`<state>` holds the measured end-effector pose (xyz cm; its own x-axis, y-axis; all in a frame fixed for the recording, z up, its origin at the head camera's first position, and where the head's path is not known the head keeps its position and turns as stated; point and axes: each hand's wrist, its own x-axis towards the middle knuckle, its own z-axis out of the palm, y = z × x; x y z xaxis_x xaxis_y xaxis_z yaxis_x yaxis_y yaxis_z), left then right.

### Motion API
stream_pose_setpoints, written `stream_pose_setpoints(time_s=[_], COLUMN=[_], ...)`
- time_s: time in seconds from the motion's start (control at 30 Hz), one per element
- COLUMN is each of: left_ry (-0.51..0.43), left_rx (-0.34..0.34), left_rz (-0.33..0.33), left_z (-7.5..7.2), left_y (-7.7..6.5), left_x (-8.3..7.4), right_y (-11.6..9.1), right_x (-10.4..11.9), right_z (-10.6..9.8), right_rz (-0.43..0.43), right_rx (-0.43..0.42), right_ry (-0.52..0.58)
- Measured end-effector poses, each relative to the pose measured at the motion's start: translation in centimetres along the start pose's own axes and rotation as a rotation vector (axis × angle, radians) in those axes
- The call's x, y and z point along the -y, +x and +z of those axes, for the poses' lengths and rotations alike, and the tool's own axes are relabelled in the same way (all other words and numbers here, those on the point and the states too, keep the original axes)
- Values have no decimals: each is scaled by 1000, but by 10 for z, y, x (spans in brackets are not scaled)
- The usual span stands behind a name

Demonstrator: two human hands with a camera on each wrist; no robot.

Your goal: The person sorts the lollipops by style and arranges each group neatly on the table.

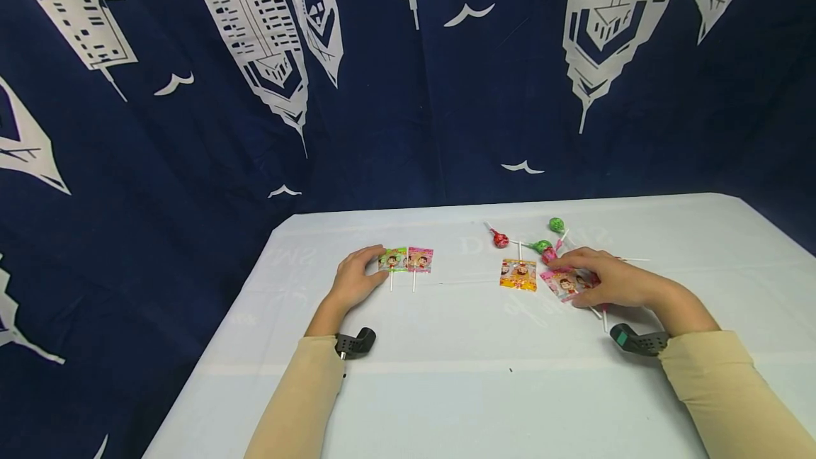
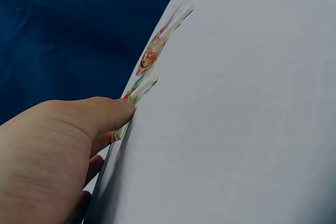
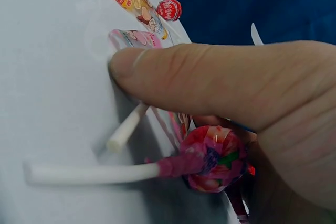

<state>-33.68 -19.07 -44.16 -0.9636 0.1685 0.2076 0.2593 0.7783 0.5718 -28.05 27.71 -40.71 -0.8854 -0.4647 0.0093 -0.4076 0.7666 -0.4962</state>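
Note:
My left hand (image 1: 353,283) pinches the left edge of a flat green-wrapped lollipop (image 1: 393,260), thumb at its near side. Directly right of that lollipop lies a pink-wrapped one (image 1: 421,259), their sticks both pointing toward me. Over on the right, my right hand (image 1: 612,280) grips another flat pink-wrapped lollipop (image 1: 562,285) between thumb and fingers. Its stick (image 3: 127,128) comes out below the thumb in the right wrist view. Beneath the palm there sits a round pink-and-red lollipop (image 3: 216,157), mostly covered by the hand in the head view.
An orange-wrapped lollipop (image 1: 518,275) lies left of the right hand, stick pointing away. Behind are a round red lollipop (image 1: 500,239), two green ones (image 1: 557,225) and a pink one (image 1: 549,255). A dark blue curtain (image 1: 408,119) hangs behind the white table (image 1: 433,388).

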Motion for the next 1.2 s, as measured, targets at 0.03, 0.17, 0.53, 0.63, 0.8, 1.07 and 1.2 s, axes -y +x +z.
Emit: stream_pose_setpoints(time_s=[0.03,0.17,0.53,0.63,0.8,1.07,1.2], left_ry=[-1,-1,-1,-1,-2,-2,-2], left_rx=[-1,0,9,8,10,10,11], left_rz=[-1,-5,8,8,7,9,10], left_z=[0,0,0,0,0,0,0], left_y=[0,1,1,1,1,1,0], left_x=[0,1,1,1,1,1,0], right_y=[0,1,2,2,2,5,5], right_x=[0,0,1,2,2,4,6], right_z=[0,1,5,5,5,6,7], right_rz=[2,8,51,50,43,0,6], right_rx=[0,-1,-17,-29,-45,-73,-79], right_ry=[-1,-10,10,11,14,-15,-21])
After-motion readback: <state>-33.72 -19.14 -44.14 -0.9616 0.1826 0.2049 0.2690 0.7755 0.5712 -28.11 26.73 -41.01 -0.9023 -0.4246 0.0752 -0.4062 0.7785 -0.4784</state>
